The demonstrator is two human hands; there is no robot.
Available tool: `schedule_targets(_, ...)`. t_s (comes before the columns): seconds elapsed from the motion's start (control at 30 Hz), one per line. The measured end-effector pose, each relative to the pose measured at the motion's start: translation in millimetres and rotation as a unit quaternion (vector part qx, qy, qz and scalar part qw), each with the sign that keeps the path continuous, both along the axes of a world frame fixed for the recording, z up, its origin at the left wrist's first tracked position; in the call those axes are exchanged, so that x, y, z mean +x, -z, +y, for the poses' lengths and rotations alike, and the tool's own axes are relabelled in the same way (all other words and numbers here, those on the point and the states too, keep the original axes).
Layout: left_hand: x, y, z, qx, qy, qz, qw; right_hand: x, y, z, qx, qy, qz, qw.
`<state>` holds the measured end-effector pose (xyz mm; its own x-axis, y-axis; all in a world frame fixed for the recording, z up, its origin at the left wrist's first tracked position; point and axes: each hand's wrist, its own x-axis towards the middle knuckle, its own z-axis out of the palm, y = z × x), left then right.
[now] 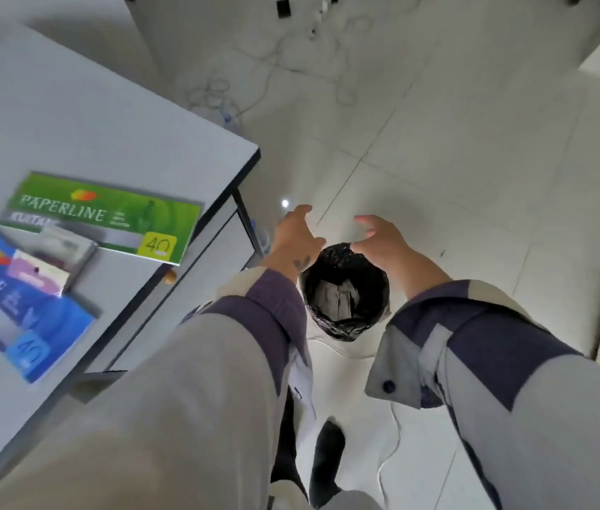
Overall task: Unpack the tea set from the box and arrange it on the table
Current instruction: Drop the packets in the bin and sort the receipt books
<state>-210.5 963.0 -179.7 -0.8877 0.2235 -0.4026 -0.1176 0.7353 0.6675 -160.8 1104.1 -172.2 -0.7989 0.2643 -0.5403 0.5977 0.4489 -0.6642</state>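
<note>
Both arms stretched forward and down over a tiled floor (438,149), sleeves grey with dark purple panels. Left hand (296,233) at roughly 11 o'clock from the bin, wrist slightly bent, thumb and fingers spread and curled, palm turned inward toward the other hand; nothing gripped. Right hand (379,235) at about 1 o'clock from the bin, fingers likewise splayed and hooked downward, palm facing left; empty, grasp released. Hands set apart with a gap between them, both above the far rim of a small bin (344,288) lined with a black bag (some grey crumpled material lying inside, too blurred to identify).

At 9 o'clock from the hands, a grey table (70,115) with a dark edge. On it, a green Paperline pack (103,213) and, nearer the lower left, a blue Paperline pack (15,311), with a small pinkish box (39,272) and a pale carton (66,246) lying between and partly over them. No tea set pieces or their box discernible anywhere. White cable (392,447) trailing on the floor at 6 o'clock, beside dark shoes (326,461).
</note>
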Motion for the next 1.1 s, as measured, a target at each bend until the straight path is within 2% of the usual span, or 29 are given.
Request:
schedule_targets(0.2, -0.7, -111.9, -77.7, 0.005, -0.086, 0.108, 0.99, -31.1, -94.1, -66.1, -0.008, -0.101, 0.076, 0.992)
schedule_targets(0.37, 6.8, -150.7, -171.1, -0.026, -0.21, 0.148, 0.966, -48.7, -126.1, -150.6, -0.007, -0.193, 0.126, 0.973)
schedule_targets(0.53, 16.3, -139.4, -263.5, -0.075, -0.322, 0.115, 0.937, -63.5, -131.2, -235.8, -0.01, -0.28, 0.12, 0.952)
schedule_targets(0.7, 19.9, -105.5, -329.3, -0.119, -0.37, 0.031, 0.921, -71.7, -105.3, -305.8, 0.077, -0.37, 0.119, 0.918)
schedule_targets(0.8, 12.0, -89.8, -355.3, -0.138, -0.388, -0.015, 0.911, -78.7, -88.8, -342.2, 0.114, -0.374, 0.103, 0.914)
schedule_targets(0.93, -5.0, -78.9, -376.9, -0.175, -0.409, -0.039, 0.895, -89.0, -73.9, -381.2, 0.234, -0.382, 0.079, 0.891)
schedule_targets(1.0, -13.9, -77.6, -383.0, -0.176, -0.436, -0.042, 0.881, -101.1, -71.9, -392.6, 0.234, -0.364, 0.039, 0.9)
schedule_targets(1.1, -27.0, -77.5, -388.3, -0.155, -0.475, -0.051, 0.865, -130.7, -67.1, -401.0, 0.158, -0.354, 0.017, 0.922)
